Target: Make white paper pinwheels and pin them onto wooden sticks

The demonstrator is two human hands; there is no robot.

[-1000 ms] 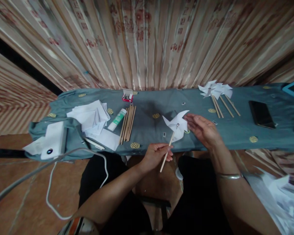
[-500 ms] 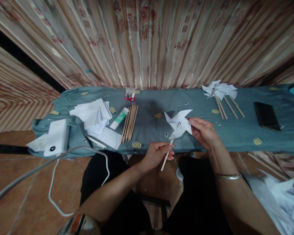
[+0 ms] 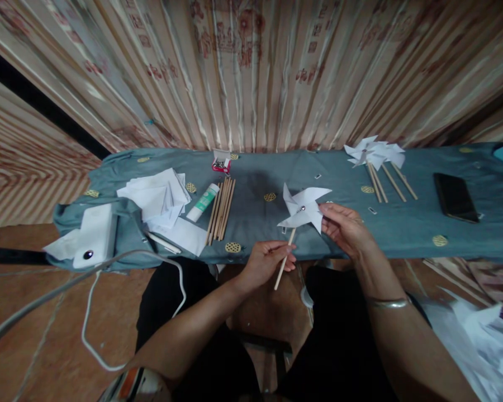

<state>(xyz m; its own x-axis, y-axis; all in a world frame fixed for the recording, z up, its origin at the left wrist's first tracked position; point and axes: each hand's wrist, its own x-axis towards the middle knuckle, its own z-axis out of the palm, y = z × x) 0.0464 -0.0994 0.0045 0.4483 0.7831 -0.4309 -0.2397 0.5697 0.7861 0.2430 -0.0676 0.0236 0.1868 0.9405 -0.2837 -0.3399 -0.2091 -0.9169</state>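
Observation:
A white paper pinwheel (image 3: 304, 208) with a metal pin at its centre sits on a thin wooden stick (image 3: 285, 259). My left hand (image 3: 266, 262) is closed round the stick near its lower end, at the front edge of the table. My right hand (image 3: 344, 228) is beside the wheel on the right, its fingertips touching a blade. The wheel hangs just over the grey-blue cloth (image 3: 402, 223).
On the cloth lie a bundle of wooden sticks (image 3: 221, 209), a glue stick (image 3: 203, 202), a heap of white paper squares (image 3: 157, 195), a small red box (image 3: 221, 163), several finished pinwheels (image 3: 377, 156) at the back right and a black phone (image 3: 455, 197). A white device (image 3: 93, 234) with a cable is at the left.
The pinwheel's blades have turned under my right fingertips. Both hands have stayed almost where they were; the view shifted slightly.

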